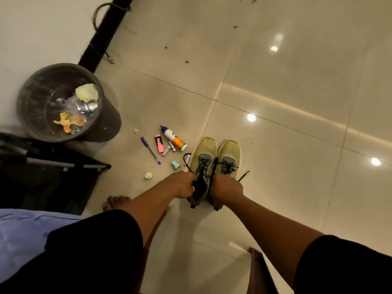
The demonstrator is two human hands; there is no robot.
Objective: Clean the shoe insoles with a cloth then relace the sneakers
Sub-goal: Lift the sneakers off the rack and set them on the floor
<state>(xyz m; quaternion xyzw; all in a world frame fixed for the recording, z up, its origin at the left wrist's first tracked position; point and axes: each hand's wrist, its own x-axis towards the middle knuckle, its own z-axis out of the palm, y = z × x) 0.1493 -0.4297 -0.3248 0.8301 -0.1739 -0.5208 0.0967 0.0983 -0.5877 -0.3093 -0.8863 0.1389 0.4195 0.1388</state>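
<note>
I have both yellow sneakers side by side on the tiled floor (275, 102), toes pointing away from me. My left hand (182, 185) curls round the collar of the left sneaker (204, 151), and my right hand (226, 187) grips the heel end of the right sneaker (230, 150); both sets of fingers are closed on the shoes, not loose. The black laces (214, 166) are still threaded through the eyelets, with one loose end (244, 176) trailing onto the floor to the right. I cannot see any cloth, and the insoles, if they are in place, are hidden under my hands.

Judging by this, I am only starting: the laces need to come out or slacken before the insoles can lift free. If I tug an insole past tight lacing, it could fold or tear at the edge. The trailing end could catch under a sole and snag when I lift the shoe.

Just to the left lies clutter: a glue bottle (176, 139), a pink highlighter (159, 143), a blue pen (151, 150) and a small teal cap (175, 165). Swinging a shoe that way could knock the bottle rolling. A bin (31, 98) with rubbish stands further left.
</note>
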